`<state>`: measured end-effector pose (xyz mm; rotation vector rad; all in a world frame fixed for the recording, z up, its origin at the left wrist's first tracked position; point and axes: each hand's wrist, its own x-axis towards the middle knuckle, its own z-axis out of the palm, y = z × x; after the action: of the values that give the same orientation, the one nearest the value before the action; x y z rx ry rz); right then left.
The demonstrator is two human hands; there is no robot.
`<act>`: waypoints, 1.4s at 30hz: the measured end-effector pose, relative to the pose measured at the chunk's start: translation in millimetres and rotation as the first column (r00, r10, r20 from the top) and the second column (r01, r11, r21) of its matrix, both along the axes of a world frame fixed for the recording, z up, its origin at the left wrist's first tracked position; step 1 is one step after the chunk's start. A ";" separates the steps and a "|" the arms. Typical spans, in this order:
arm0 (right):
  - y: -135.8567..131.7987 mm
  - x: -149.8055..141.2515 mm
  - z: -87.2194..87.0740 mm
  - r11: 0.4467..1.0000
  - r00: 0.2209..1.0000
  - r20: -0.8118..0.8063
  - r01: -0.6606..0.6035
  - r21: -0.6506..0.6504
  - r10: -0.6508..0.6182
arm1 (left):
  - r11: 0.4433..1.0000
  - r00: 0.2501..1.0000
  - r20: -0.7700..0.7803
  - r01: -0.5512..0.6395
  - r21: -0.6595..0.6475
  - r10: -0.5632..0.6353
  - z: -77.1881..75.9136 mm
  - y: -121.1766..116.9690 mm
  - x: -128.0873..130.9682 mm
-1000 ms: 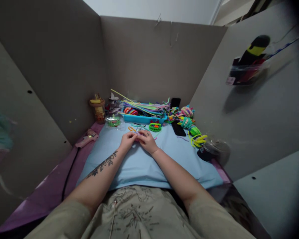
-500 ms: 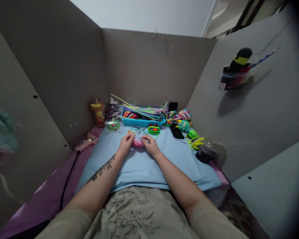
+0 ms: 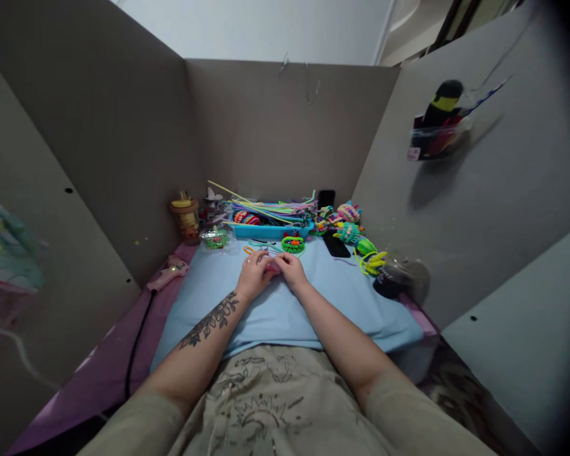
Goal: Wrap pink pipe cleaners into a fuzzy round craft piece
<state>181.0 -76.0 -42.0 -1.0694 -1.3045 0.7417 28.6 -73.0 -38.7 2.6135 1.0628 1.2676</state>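
Observation:
Between my hands is a small pink fuzzy piece (image 3: 274, 268), which looks made of pipe cleaners and is mostly covered by my fingers. My left hand (image 3: 255, 276) wraps over its left side, with a ring on one finger. From the right, my right hand (image 3: 291, 270) pinches its upper edge, fingertips close to those of the left. Just beyond the hands lies a green pipe-cleaner figure (image 3: 293, 244) with an orange and blue middle. An orange loop (image 3: 249, 250) rests on the blue cloth (image 3: 294, 323) past my left fingers.
A blue tray (image 3: 251, 232) full of pipe cleaners stands at the back. Left of it are a bagged green piece (image 3: 216, 239) and a lidded cup (image 3: 186, 218); a pink glue gun (image 3: 171, 271) lies nearer. On the right are a black phone (image 3: 336, 245), yellow pipe cleaners (image 3: 373, 261) and a dark cap-like object (image 3: 389, 282).
My left hand has shifted right and turned over the pink piece, covering more of it. Both hands are closer together. The view has swung slightly right.

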 end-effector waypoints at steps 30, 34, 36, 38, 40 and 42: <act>-0.9 2.9 -0.1 0.997 0.996 0.047 0.072 0.034 -0.073 | 0.999 0.987 -0.155 -0.034 0.000 0.033 5.4 -2.8 3.8; -2.3 1.2 -0.6 0.991 0.989 0.079 0.118 0.065 -0.123 | 0.998 0.975 -0.212 -0.054 0.032 0.060 9.5 -7.4 5.6; -2.5 1.0 -1.7 0.990 0.987 0.089 0.127 0.067 -0.133 | 0.998 0.973 -0.222 -0.053 0.039 0.060 10.4 -8.2 6.0; -2.5 0.9 -2.9 0.990 0.986 0.094 0.129 0.063 -0.134 | 0.998 0.973 -0.224 -0.052 0.035 0.058 10.2 -8.4 6.4; -2.7 0.6 -4.0 0.991 0.987 0.095 0.124 0.053 -0.129 | 0.998 0.973 -0.224 -0.052 0.029 0.057 9.5 -8.4 7.0; -3.1 0.3 -4.1 0.993 0.989 0.092 0.113 0.040 -0.117 | 0.998 0.973 -0.223 -0.051 0.022 0.054 8.7 -8.8 7.6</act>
<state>181.3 -79.1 -46.1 -1.1537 -1.3189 0.5865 36.2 -81.8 -30.0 2.8102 1.1642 1.0113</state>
